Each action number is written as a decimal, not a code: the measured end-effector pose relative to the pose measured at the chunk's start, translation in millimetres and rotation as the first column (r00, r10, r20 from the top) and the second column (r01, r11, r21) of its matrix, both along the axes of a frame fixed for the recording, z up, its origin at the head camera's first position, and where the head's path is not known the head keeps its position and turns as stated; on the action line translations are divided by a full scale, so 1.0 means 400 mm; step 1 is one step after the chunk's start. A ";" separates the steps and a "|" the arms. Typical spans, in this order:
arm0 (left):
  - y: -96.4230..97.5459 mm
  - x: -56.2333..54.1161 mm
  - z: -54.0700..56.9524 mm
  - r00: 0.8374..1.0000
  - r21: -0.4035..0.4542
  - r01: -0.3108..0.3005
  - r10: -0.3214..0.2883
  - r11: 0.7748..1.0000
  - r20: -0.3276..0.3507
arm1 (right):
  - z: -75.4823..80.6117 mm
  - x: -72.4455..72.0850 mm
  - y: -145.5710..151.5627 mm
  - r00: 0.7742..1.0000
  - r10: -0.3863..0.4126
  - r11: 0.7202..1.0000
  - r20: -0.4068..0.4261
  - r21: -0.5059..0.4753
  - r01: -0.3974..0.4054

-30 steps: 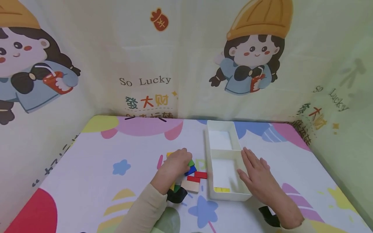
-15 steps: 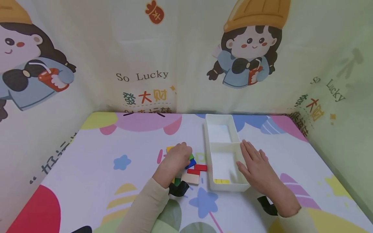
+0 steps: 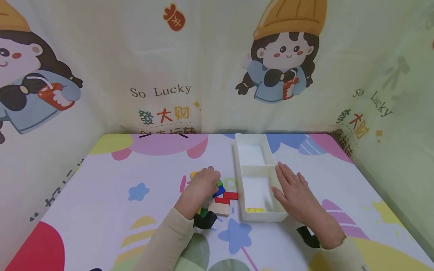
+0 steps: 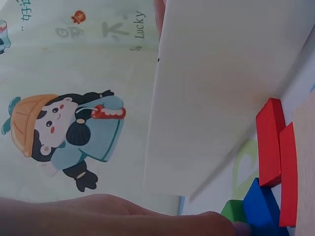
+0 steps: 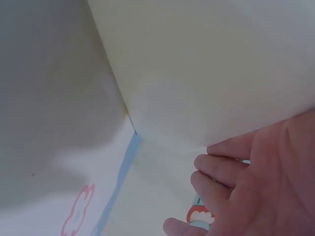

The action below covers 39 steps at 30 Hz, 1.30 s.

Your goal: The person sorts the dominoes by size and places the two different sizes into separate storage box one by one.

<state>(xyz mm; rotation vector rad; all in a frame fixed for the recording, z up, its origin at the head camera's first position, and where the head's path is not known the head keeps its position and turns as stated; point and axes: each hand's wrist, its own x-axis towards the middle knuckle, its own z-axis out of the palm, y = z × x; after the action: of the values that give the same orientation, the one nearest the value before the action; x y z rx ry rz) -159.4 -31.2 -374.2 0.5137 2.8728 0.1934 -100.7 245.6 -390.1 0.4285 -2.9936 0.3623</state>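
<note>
My left hand bends down over a small pile of coloured blocks, left of a white two-compartment box. Its thumb tip meets the blue block and green block in the left wrist view; the other fingertips are hidden, so I cannot tell whether it grips one. Two red blocks and a pale wooden block lie closer to the box. Fingers straight, my right hand lies along the box's right wall. Inside the near compartment, yellow blocks line the front wall.
A patterned cloth covers the table. Printed curtains rise behind it and at both sides. Partly under the left wrist, a dark green block shows beside a black strap. A yellow block peeks out beyond the left hand.
The head view has shifted slightly. Both hands, the box and the visible blocks keep nearly the same places relative to each other.
</note>
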 end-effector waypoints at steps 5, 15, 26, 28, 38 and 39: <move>0.000 0.002 0.001 1.000 -0.005 -0.002 0.002 1.000 -0.001 | 0.001 0.000 0.000 1.000 0.003 1.000 -0.001 -0.007 -0.003; -0.011 0.000 -0.018 1.000 0.004 -0.015 0.015 1.000 -0.015 | -0.013 -0.002 -0.015 1.000 0.016 0.999 -0.009 -0.033 -0.016; -0.010 -0.007 -0.020 0.997 0.050 0.044 -0.041 0.998 -0.067 | -0.009 -0.002 -0.006 1.000 0.000 0.999 -0.010 -0.039 -0.001; -0.011 -0.008 -0.019 0.996 0.062 0.053 -0.048 0.997 -0.079 | -0.009 -0.003 -0.005 1.000 0.001 0.999 -0.005 -0.044 -0.001; -0.006 -0.001 0.002 0.986 0.064 0.110 -0.100 0.992 -0.136 | -0.009 -0.006 0.000 1.000 0.012 0.999 -0.003 -0.041 -0.012; -0.004 0.001 0.006 0.985 0.068 0.109 -0.098 0.992 -0.141 | -0.009 -0.007 0.001 1.000 0.013 0.999 -0.002 -0.041 -0.013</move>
<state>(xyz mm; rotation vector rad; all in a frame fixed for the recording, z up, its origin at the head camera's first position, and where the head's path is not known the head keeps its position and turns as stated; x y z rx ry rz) -159.0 -33.0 -371.7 0.7160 2.9713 0.2596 -103.4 246.0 -393.6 0.4448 -2.9772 0.4241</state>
